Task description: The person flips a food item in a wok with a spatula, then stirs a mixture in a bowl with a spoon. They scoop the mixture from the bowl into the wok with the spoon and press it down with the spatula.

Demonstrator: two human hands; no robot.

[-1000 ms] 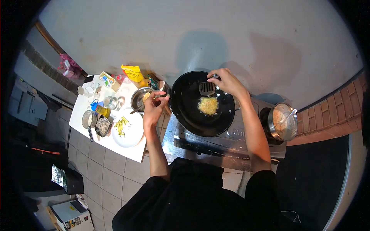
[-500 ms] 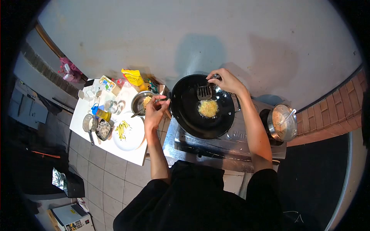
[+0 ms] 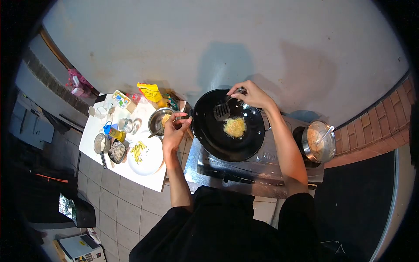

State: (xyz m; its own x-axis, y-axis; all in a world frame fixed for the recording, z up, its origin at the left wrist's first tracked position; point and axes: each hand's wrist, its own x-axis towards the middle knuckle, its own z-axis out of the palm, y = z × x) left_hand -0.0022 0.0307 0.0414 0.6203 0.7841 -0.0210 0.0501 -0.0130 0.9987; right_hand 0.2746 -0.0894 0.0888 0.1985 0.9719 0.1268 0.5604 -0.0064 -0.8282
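My right hand (image 3: 252, 95) is closed on the handle of a slotted spatula (image 3: 221, 112). The spatula's blade hangs inside a black wok (image 3: 214, 142), to the left of a golden fritter (image 3: 235, 127) and apart from it. Bubbling oil rings the fritter. At the wok's left rim, the fingers of my left hand (image 3: 173, 133) pinch its dark side handle (image 3: 190, 114). Just behind that hand, a steel bowl (image 3: 153, 122) holds a yellowish mixture and a spoon.
The wok sits on a steel gas stove (image 3: 235, 172). On its right stands a pot (image 3: 321, 142) with orange-brown contents and a spoon. The white table (image 3: 94, 126) carries a plate (image 3: 146, 163) of yellow-green strips, a yellow bag (image 3: 150, 92), an oil bottle (image 3: 115, 133) and a small saucepan (image 3: 101, 144).
My right hand has shifted left with the spatula, whose blade has moved from just above the fritter to its left. My left hand keeps its place at the wok handle.
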